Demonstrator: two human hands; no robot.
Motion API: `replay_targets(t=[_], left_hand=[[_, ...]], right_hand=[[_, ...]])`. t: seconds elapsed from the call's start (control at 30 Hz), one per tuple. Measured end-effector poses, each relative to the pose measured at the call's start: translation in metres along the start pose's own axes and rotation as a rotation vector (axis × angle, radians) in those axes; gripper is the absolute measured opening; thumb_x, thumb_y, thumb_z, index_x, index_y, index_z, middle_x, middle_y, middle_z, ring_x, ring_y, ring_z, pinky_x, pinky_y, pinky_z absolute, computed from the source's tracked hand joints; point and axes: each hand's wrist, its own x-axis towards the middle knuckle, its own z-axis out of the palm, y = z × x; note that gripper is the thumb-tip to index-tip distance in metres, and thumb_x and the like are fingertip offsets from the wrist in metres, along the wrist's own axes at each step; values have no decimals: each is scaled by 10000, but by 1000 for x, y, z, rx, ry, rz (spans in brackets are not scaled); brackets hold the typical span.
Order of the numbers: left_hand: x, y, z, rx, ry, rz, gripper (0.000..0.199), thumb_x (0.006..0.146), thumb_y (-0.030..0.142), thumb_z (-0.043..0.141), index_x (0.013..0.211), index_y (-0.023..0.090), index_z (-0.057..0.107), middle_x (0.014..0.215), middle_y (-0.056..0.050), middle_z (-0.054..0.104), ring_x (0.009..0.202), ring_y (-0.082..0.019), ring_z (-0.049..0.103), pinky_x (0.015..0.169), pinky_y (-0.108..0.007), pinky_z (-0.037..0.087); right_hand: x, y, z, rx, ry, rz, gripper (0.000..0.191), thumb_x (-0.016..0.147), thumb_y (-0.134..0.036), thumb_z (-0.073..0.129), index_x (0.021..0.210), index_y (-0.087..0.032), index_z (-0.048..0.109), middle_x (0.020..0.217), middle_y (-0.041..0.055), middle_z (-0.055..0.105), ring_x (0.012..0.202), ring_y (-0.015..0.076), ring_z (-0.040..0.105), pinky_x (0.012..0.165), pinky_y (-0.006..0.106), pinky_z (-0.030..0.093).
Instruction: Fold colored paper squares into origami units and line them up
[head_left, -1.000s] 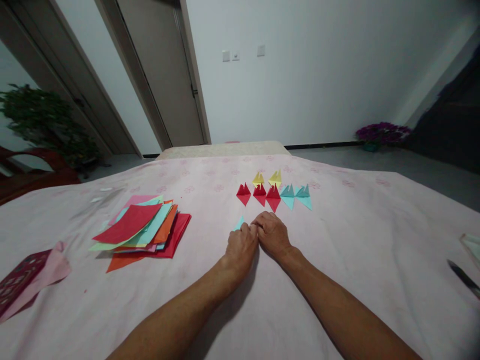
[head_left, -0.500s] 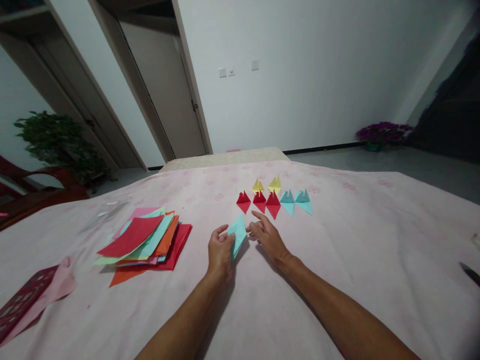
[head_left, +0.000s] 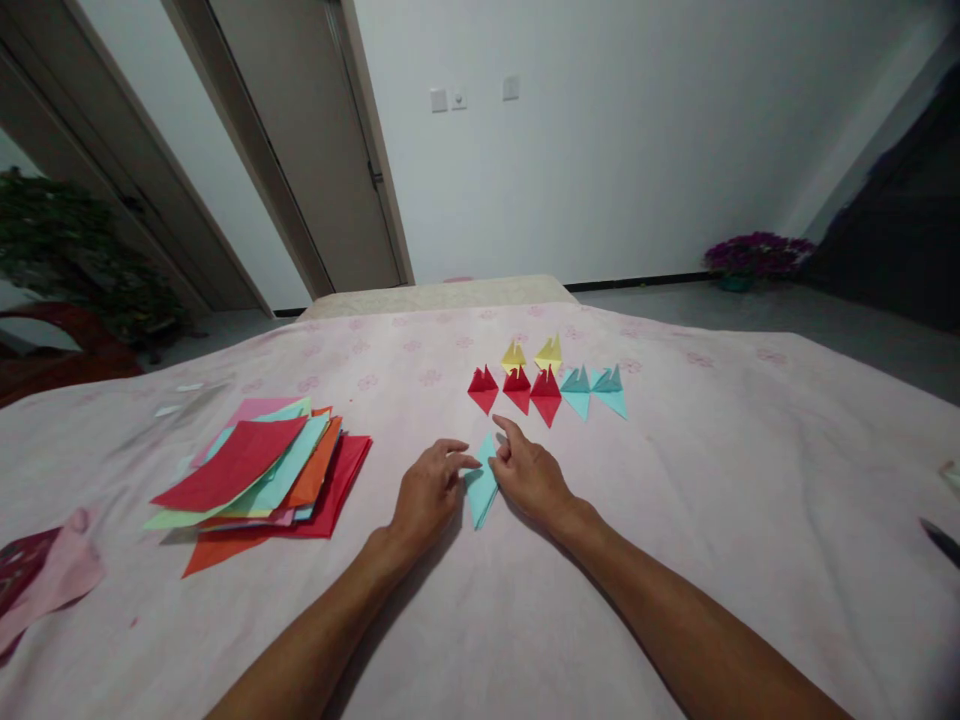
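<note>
A light-blue folded paper (head_left: 481, 488), a narrow diamond with layered edges, is low over or on the tablecloth between my hands. My left hand (head_left: 433, 485) grips its left side, index finger over the upper part; the thumb is mostly hidden. From the right, my right hand (head_left: 531, 475) pinches the upper right edge, with the index finger stretched forward past it and the other fingers curled. Beyond them stand finished paper birds in rows: several red birds (head_left: 517, 391), light-blue birds (head_left: 577, 391) and two yellow birds (head_left: 549, 353).
A stack of coloured paper sheets (head_left: 240, 465) lies to the left. Farther left are a pink cloth (head_left: 56, 575) and a dark red item (head_left: 22, 570). A dark pointed object (head_left: 941, 540) is at the right edge. The tablecloth (head_left: 675, 560) is pale pink.
The light-blue paper has come down and been turned more upright in view. My right hand has closed in and now touches it; my left hand has shifted to its upper left side. The view tilted down.
</note>
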Motion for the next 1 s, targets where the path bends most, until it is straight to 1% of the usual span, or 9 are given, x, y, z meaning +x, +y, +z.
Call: replay_targets(t=[0.07, 0.2, 0.27, 0.37, 0.47, 0.57, 0.67, 0.83, 1.0], left_hand=[[-1, -7, -3, 75, -99, 107, 403, 811, -3, 538, 1058, 259, 717, 1158, -47, 680, 1107, -195, 632, 950, -369, 534], [-1, -17, -5, 95, -149, 169, 378, 869, 63, 542, 1158, 250, 697, 1194, -61, 690, 1147, -195, 623, 1000, -374, 514], [1, -20, -7, 61, -172, 172, 364, 885, 93, 542, 1179, 248, 691, 1201, -60, 688, 1131, -187, 630, 1001, -365, 512], [6, -24, -11, -7, -223, 177, 364, 894, 114, 537, 1197, 252, 686, 1198, -54, 684, 1101, -175, 638, 988, -338, 515], [10, -28, -15, -61, -263, 174, 341, 905, 138, 538, 1191, 243, 691, 1202, -57, 681, 1099, -173, 634, 989, -326, 507], [12, -33, -13, -110, -267, 153, 285, 922, 182, 550, 1153, 228, 710, 1181, -63, 693, 1088, -179, 636, 981, -326, 504], [14, -37, -9, -138, -249, 129, 232, 914, 229, 592, 1097, 233, 734, 1137, -61, 710, 1047, -190, 648, 946, -335, 512], [18, -31, -2, -134, -195, 61, 149, 904, 250, 612, 941, 220, 753, 1002, -53, 726, 933, -189, 658, 860, -314, 505], [19, -19, 3, -41, -128, -52, 75, 869, 215, 637, 816, 196, 687, 845, -19, 671, 822, -181, 610, 752, -296, 465]], right_hand=[[-2, 1, -1, -39, 3, -65, 511, 823, -138, 570, 1327, -208, 529, 877, 20, 679, 758, 168, 633, 707, 275, 456], [-4, 8, -6, 15, 3, -219, 290, 840, -118, 563, 1090, -204, 683, 973, 43, 636, 859, 159, 620, 798, 288, 487], [-5, 11, -12, 73, -61, -282, 291, 832, -84, 550, 1036, -211, 714, 984, 41, 630, 877, 153, 621, 807, 283, 496], [-5, 11, -22, 123, -188, -346, 387, 779, -9, 527, 1029, -224, 730, 1016, 39, 643, 920, 155, 625, 838, 283, 502], [-4, 9, -29, 121, -248, -340, 377, 761, -27, 574, 1033, -231, 735, 1022, 36, 653, 911, 159, 626, 818, 279, 507], [-2, 7, -30, 109, -255, -333, 291, 779, -88, 634, 1007, -234, 740, 1001, 27, 655, 871, 153, 623, 795, 277, 501], [-2, 6, -29, 119, -249, -329, 219, 831, -116, 613, 974, -228, 737, 964, 23, 652, 853, 145, 621, 785, 276, 491], [-4, 7, -23, 61, -176, -266, 83, 841, -127, 624, 809, -189, 670, 857, 12, 599, 779, 136, 584, 716, 261, 454], [-4, 9, -14, -40, -86, -194, 124, 862, -177, 623, 749, -194, 576, 826, 0, 548, 759, 137, 547, 710, 265, 422]])
